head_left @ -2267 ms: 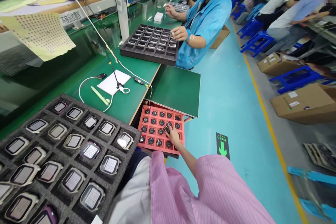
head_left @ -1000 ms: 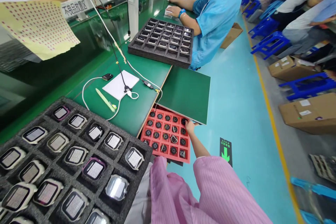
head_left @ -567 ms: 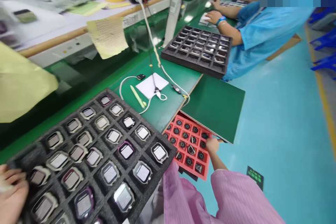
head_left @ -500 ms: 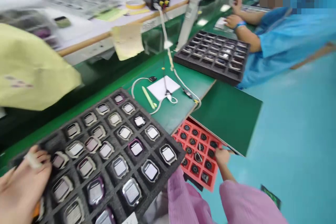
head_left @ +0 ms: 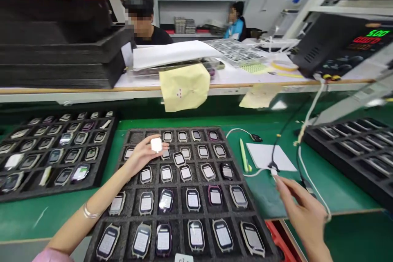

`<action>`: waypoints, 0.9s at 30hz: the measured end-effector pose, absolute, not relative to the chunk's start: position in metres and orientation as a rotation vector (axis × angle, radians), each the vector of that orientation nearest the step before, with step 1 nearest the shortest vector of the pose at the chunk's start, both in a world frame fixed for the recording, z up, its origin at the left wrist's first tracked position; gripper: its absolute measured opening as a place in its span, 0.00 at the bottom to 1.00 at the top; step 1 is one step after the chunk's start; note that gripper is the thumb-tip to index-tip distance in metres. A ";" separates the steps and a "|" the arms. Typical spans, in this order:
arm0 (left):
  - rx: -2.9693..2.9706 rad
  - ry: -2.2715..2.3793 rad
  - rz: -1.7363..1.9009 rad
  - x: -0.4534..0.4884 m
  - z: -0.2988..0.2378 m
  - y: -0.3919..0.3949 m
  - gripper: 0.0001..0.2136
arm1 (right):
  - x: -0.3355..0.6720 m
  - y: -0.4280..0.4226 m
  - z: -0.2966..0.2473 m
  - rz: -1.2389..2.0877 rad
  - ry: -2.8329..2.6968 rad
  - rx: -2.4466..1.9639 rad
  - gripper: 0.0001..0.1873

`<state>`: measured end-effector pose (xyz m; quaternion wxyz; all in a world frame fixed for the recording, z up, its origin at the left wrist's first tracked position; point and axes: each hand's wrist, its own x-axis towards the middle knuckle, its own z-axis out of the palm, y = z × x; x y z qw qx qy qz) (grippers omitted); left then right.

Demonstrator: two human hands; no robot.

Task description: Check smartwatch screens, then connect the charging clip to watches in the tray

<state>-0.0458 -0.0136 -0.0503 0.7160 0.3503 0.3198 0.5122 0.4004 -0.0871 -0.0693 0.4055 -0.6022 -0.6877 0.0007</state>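
Observation:
My left hand [head_left: 144, 156] is over the back left of a black foam tray [head_left: 132, 134]. A small white square piece [head_left: 156, 144] with rounded corners sits at its fingers; its kind is unclear. Smartwatches with mostly lit white screens fill most compartments, and one watch [head_left: 179, 159] lies across a divider near my fingertips. To the right of the tray, my right hand [head_left: 302, 208] pinches a white cable connector [head_left: 274, 173]. The connector is at the near edge of a white sheet [head_left: 270, 156] on the green bench.
Another watch tray [head_left: 106, 176] lies left, and a third [head_left: 346, 147] right. A green pen [head_left: 243, 153] and cables lie beside the sheet. Above is a shelf [head_left: 227, 89] with stacked black trays [head_left: 55, 65] and a power supply [head_left: 344, 49]. Two people sit behind it.
My view has swung left from the co-worker in blue. My right hand has left the red tray below the bench and now holds the cable connector. My left hand remains over the watch tray.

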 end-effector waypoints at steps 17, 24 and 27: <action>1.001 0.735 1.503 -0.075 0.031 0.019 0.25 | 0.101 0.111 -0.025 0.105 -3.104 -1.017 0.09; 0.944 0.704 1.374 -0.045 0.033 0.025 0.26 | 0.109 0.118 -0.031 0.453 -2.969 -1.054 0.16; 0.949 0.704 1.354 -0.037 0.039 0.019 0.27 | 0.120 0.126 -0.032 0.698 -2.771 -1.016 0.15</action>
